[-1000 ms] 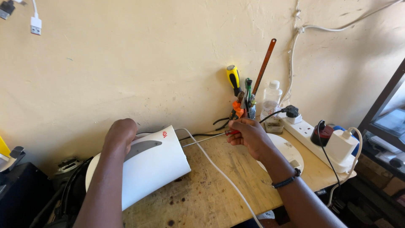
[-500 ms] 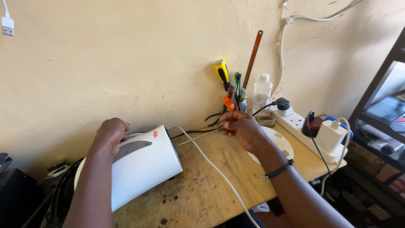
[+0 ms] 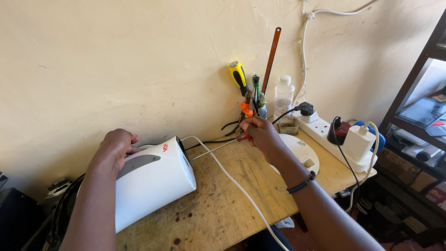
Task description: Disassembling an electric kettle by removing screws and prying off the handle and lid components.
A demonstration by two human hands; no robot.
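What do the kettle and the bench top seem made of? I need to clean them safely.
The kettle, under the left hand, looks like smooth white plastic: an even, softly shiny shell with a grey panel. The bench top looks like bare, unfinished wood or board: pale, grainy, with dark stains.

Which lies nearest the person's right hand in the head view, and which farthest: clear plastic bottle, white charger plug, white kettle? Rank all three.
From the right hand:
1. Clear plastic bottle, just beyond it, by the wall.
2. White kettle, lying to its left.
3. White charger plug, at the table's right end.
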